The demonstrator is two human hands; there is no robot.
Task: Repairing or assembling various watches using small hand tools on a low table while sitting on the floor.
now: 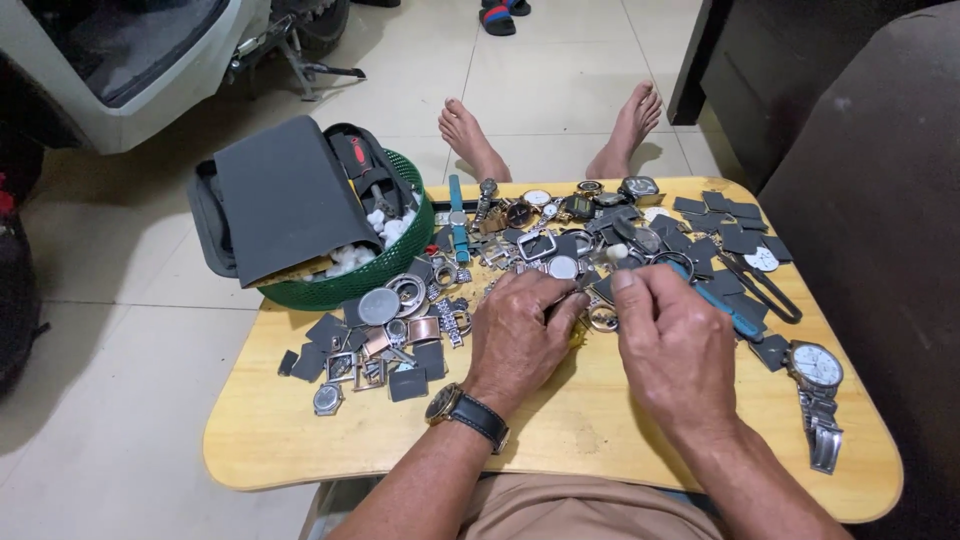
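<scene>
On the wooden worktop (pixel 560 440) both hands meet over small watch parts. The left hand (pixel 520 335), wearing a wristwatch (pixel 465 412), pinches a small part too hidden to tell. The right hand (pixel 672 340) is clenched on a blue-handled tool (pixel 722 310). Beyond lie watch cases (pixel 545 240) and a green basket (pixel 345 280).

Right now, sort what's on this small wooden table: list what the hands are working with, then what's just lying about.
In hand:
- left hand, pressing a small part that is hidden under its fingers
- right hand, gripping a blue-handled tool

Lying about:
- silver wristwatch with metal bracelet
- green plastic basket holding a grey case
- scattered round watch cases
- dark square pads
- light wooden table
</scene>
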